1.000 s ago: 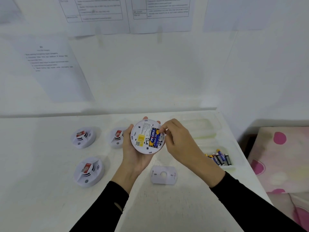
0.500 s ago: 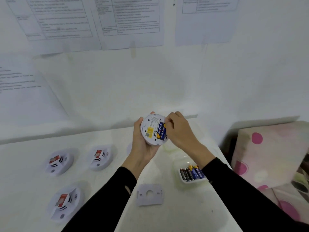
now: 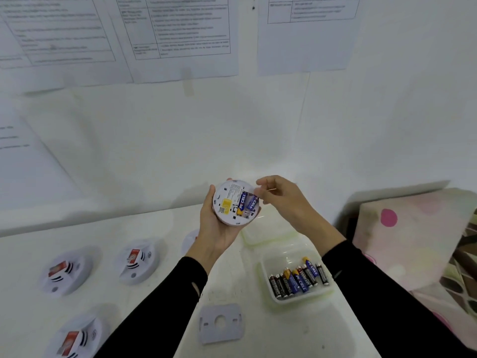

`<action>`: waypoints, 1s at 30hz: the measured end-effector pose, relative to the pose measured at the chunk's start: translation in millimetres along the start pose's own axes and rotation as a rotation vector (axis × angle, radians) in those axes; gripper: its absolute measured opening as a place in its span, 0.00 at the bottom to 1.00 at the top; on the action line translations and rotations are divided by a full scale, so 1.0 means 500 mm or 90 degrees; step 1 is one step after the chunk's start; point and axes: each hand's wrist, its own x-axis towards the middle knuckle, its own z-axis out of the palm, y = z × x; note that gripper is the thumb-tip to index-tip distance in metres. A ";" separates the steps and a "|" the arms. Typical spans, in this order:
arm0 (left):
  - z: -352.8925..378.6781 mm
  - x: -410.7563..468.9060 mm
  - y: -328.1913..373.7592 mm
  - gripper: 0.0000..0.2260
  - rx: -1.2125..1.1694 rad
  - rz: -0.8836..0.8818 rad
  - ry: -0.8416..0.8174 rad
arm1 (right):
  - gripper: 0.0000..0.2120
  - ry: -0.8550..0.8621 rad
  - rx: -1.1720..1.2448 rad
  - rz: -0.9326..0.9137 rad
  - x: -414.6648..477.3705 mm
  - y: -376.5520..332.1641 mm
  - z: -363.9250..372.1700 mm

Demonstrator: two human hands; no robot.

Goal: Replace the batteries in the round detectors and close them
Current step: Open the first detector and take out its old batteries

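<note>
My left hand (image 3: pixel 215 228) grips a round white detector (image 3: pixel 227 202) from below, its open back turned toward me. Two blue-and-yellow batteries (image 3: pixel 247 201) sit in its compartment, the right one tilted. The fingertips of my right hand (image 3: pixel 281 200) pinch the top end of that right battery at the detector's upper right edge. The detector's flat grey cover plate (image 3: pixel 220 322) lies on the white table (image 3: pixel 160 301) below my arms. A clear tray (image 3: pixel 296 297) at the right holds several loose batteries (image 3: pixel 299 276).
Three more round detectors lie face up on the table at the left (image 3: pixel 65 273), (image 3: pixel 136 262), (image 3: pixel 74 339); a fourth (image 3: pixel 191 241) peeks out behind my left wrist. An empty clear tray (image 3: pixel 268 235) sits behind the battery tray. A dotted cushion (image 3: pixel 413 241) lies past the table's right edge.
The view has tilted up and swung left. My hands have lifted the detector higher, and my right fingers have moved up to the top end of the right battery.
</note>
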 end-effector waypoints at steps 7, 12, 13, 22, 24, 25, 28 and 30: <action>-0.038 0.012 0.021 0.21 0.003 0.008 0.021 | 0.03 0.094 0.182 0.173 0.053 0.093 -0.031; -0.038 0.008 0.028 0.18 0.006 -0.006 0.013 | 0.03 0.009 -0.269 0.176 0.065 0.131 -0.019; -0.038 0.008 0.028 0.17 0.012 -0.010 0.011 | 0.06 -0.005 -0.322 0.168 0.066 0.129 -0.015; -0.035 0.004 0.023 0.17 -0.005 -0.024 -0.008 | 0.11 0.087 -0.362 -0.038 0.019 0.098 0.004; -0.031 0.003 0.022 0.17 -0.012 -0.024 -0.009 | 0.14 0.100 -0.227 -0.157 -0.020 0.066 0.020; -0.027 0.002 0.021 0.17 -0.008 -0.023 -0.012 | 0.16 0.082 -0.200 -0.203 -0.036 0.056 0.028; -0.016 -0.002 0.014 0.18 0.034 -0.015 -0.026 | 0.23 0.022 -0.215 -0.268 -0.066 0.053 0.053; -0.008 -0.005 0.010 0.18 0.051 -0.002 -0.026 | 0.27 -0.007 -0.207 -0.253 -0.070 0.057 0.063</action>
